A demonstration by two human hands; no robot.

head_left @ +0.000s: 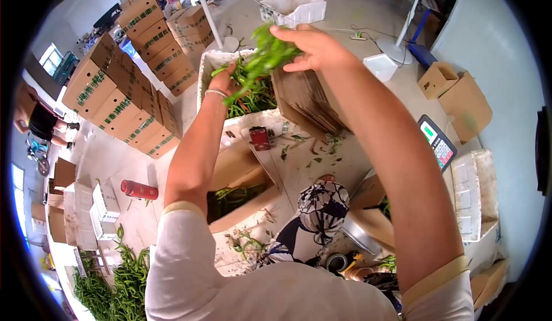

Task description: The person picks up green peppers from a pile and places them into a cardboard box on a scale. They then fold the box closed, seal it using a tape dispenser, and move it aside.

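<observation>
no text can be read

Bright indoor room with a pale tiled floor. A smooth, light-coloured wall runs along the right side. At upper left, a small window glows with daylight. Toward the back, a white pole rises from a round base.

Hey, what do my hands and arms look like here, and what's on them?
Your left hand and right hand are ungloved; the left wears a thin, pale bracelet. Whitish short sleeves end in pale yellow trim.
</observation>
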